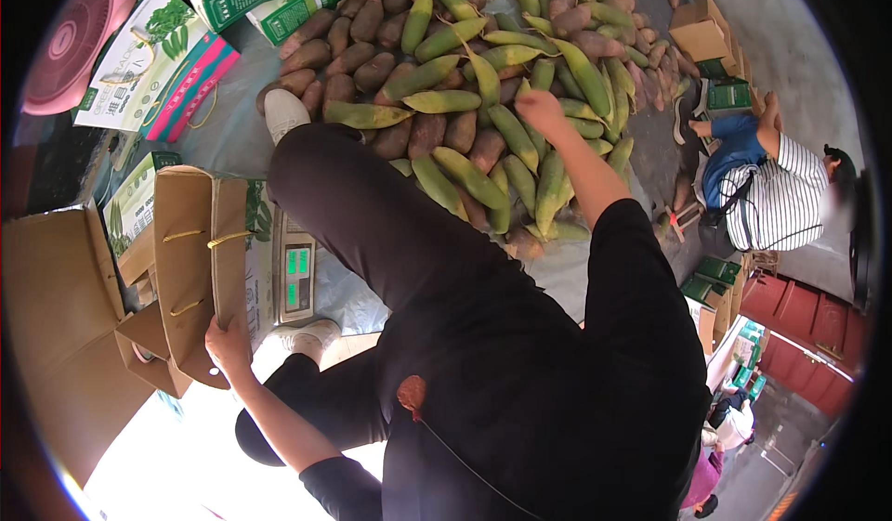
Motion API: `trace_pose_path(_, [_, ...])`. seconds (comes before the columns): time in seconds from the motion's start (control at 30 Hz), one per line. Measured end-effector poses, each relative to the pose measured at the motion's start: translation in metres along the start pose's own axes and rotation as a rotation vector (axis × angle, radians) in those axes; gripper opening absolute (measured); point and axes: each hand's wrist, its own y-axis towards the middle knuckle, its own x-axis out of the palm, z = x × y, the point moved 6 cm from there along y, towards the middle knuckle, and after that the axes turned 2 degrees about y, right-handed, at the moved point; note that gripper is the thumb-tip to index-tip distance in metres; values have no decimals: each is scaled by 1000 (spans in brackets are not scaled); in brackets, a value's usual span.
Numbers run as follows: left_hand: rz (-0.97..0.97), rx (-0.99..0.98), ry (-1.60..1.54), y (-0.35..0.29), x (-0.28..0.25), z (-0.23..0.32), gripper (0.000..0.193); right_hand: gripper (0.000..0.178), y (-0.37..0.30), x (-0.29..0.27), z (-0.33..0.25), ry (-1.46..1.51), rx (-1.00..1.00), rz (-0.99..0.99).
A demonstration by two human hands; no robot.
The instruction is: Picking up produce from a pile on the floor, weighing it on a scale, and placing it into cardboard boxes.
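My left hand [229, 346] is closed on the rim of an open cardboard gift box [189, 270] with yellow cord handles, which stands at the left. Out over the heap, my right hand [541, 112] is closed among the long green radishes [465, 175]; whether its fingers hold one is hidden. Brownish-red roots [375, 72], much like sweet potatoes, lie under and around the radishes. Beside the box sits a scale [297, 275] with a lit green display.
A pink plastic basket [79, 33] and green-and-white printed boxes [153, 47] crowd the upper left. A large open carton [65, 307] flanks the left side. At the right, a person in a striped shirt [776, 196] crouches near more cartons [706, 33].
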Motion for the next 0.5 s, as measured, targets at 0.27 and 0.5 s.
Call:
trace_pose_path(0.27, [-28, 63, -76, 16, 27, 5, 27, 29, -148, 53, 251, -796, 237, -452])
trace_pose_path(0.5, [50, -52, 16, -7, -17, -22, 26, 53, -189, 124, 185, 375, 824, -136])
